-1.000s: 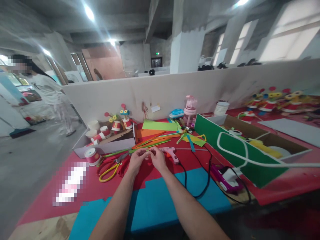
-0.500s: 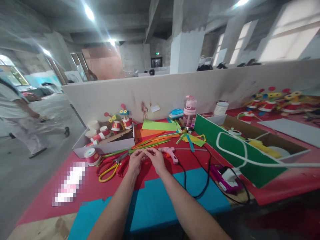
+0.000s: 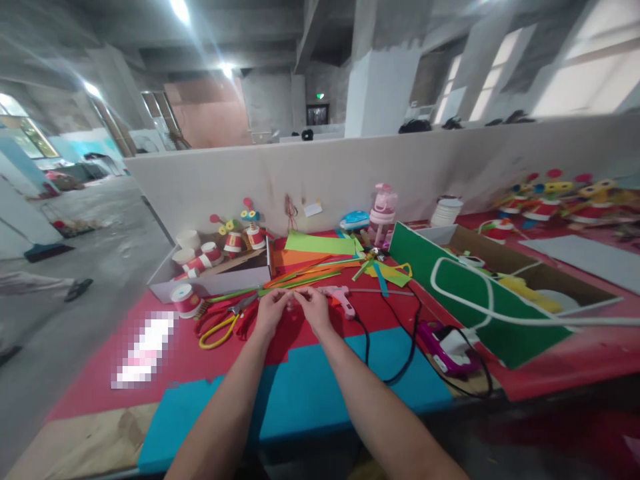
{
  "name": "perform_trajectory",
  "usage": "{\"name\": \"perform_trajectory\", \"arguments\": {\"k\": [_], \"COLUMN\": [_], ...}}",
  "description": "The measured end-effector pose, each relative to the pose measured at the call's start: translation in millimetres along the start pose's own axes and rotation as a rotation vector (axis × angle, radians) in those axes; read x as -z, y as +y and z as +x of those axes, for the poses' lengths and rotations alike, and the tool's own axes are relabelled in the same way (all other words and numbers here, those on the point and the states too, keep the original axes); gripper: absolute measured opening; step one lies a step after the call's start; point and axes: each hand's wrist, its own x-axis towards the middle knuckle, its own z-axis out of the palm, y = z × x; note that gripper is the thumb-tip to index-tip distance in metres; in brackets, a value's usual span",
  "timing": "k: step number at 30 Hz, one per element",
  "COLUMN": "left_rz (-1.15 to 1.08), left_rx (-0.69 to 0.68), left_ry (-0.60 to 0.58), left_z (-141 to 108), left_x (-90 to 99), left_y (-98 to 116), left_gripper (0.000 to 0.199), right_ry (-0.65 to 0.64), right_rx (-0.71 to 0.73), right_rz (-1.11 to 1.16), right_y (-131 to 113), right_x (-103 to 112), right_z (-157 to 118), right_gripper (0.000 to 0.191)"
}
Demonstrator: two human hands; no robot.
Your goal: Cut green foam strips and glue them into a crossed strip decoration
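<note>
My left hand [image 3: 273, 311] and my right hand [image 3: 314, 309] meet fingertip to fingertip above the red table covering [image 3: 200, 367]. Both are closed in a pinch, and whatever lies between the fingertips is too small to make out. Just right of my right hand lies a pink glue gun [image 3: 344, 301] with a black cable. Yellow-handled pliers [image 3: 220, 331] rest to the left of my left hand. Behind the hands are thin green and orange paper strips [image 3: 310, 272]. Blue sheets [image 3: 310, 393] lie under my forearms.
A white box [image 3: 225, 278] with paper cups stands at the left. On the right are a green-sided box [image 3: 450, 293], a purple power strip [image 3: 447, 353] and a looping white cable. A pink bottle [image 3: 383, 213] stands by the partition [image 3: 210, 180].
The view has shifted slightly, and the table items appear a little higher. The walking person at the left has moved mostly out of view. My hands remain together.
</note>
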Motion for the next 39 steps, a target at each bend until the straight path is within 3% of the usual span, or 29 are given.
{"name": "perform_trajectory", "arguments": {"k": [3, 6, 9, 12, 16, 20, 28, 32, 39], "left_rz": [0.431, 1.062, 1.556, 1.687, 1.728, 1.731, 1.745, 1.536, 1.476], "left_rx": [-0.140, -0.194, -0.014, 0.162, 0.126, 0.207, 0.246, 0.222, 0.190], "left_ry": [0.031, 0.097, -0.002, -0.181, -0.200, -0.216, -0.016, 0.068, -0.217], "left_z": [-7, -14, -19, -21, -21, -22, -56, -77, -99], "left_x": [25.3, 74.6, 123.7, 147.6, 145.1, 139.3, 146.1, 130.7, 85.1], "left_y": [24, 49, 61, 56, 48, 57, 96, 100, 85], "left_gripper": [0.036, 0.027, 0.023, 0.024, 0.029, 0.034, 0.038, 0.030, 0.024], "right_ry": [-0.054, -0.067, -0.085, -0.122, -0.176, -0.185, -0.226, -0.184, -0.133], "right_rx": [-0.133, -0.236, -0.259, -0.292, -0.322, -0.379, -0.498, -0.418, -0.302], "right_rz": [0.216, 0.385, 0.457, 0.541, 0.640, 0.706, 0.848, 0.827, 0.657], "right_y": [2, 1, -3, -9, -11, -11, -16, -15, -15], "right_x": [-3, -7, -9, -11, -9, -6, -3, -5, -8], "right_z": [-1, -3, -4, -6, -6, -6, -6, -6, -6], "right_gripper": [0.020, 0.027, 0.030, 0.032, 0.030, 0.030, 0.025, 0.027, 0.032]}}
